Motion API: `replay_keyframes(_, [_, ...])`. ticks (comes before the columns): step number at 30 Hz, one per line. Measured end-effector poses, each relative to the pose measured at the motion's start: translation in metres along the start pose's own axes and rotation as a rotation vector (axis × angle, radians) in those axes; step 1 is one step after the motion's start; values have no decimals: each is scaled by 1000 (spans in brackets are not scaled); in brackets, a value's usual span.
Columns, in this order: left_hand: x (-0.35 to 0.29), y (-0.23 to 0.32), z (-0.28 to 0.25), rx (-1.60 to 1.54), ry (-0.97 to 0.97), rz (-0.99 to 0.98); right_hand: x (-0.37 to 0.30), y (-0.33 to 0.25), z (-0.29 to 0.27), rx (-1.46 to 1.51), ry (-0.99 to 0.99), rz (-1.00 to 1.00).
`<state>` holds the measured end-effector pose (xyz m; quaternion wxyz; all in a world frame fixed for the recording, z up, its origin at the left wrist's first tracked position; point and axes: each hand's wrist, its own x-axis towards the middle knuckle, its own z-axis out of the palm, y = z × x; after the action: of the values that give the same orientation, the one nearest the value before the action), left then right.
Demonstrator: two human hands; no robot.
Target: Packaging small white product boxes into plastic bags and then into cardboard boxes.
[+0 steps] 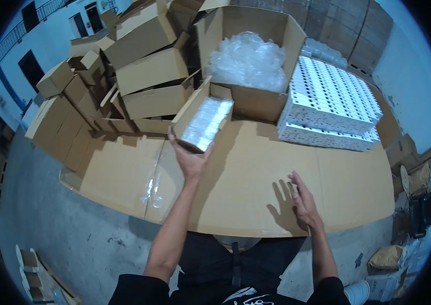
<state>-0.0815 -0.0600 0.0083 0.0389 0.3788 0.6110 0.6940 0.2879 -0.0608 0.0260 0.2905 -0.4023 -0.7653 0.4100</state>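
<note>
My left hand (191, 156) grips the near end of a small open cardboard box (183, 118), fingers on one side and thumb on the other. The box is tilted and filled with clear-wrapped items (206, 123) in rows; what is inside the wrapping is too shiny to make out. Over the right part of the cardboard-covered table (248, 173), my right hand (304, 203) hovers with fingers stretched out and nothing in it, its shadow falling beside it. Behind the small box stands a large open carton (256, 104) holding a heap of clear plastic bags (248, 61).
Stacked white printed boxes (327, 101) stand in two layers at the back right of the table. Empty brown cartons (152, 73) pile up at the back left. A black chair (424, 213) is off to the right, and a wooden rack (35, 274) sits on the floor at lower left.
</note>
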Motion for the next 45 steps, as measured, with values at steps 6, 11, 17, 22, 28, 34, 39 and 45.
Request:
replay_keyframes(6, [-18, -8, -35, -312, -356, -138, -9, -13, 29, 71, 106, 30])
replay_keyframes(11, [-20, -9, -65, -404, -654, -350, 5, -24, 58, 119, 195, -14])
replay_keyframes(17, [-30, -6, -59, -238, -754, -554, 27, -24, 79, 201, 432, -93])
replay_keyframes(22, [-46, 0, -41, -228, -415, -39, 39, -26, 80, 169, 562, -159])
replay_keyframes(28, [-46, 2, -37, -206, -451, -3, 44, -27, 74, -15, 578, -299])
replay_keyframes(34, [-40, -1, -36, -139, -539, 88, 46, -27, 68, -51, 508, -339])
replay_keyframes(39, [-37, 1, -25, -131, -672, 42, 34, -17, 60, -82, 520, -361])
replay_keyframes(45, [-36, -11, -23, -141, -635, 80, 27, -23, 59, -234, 400, -383])
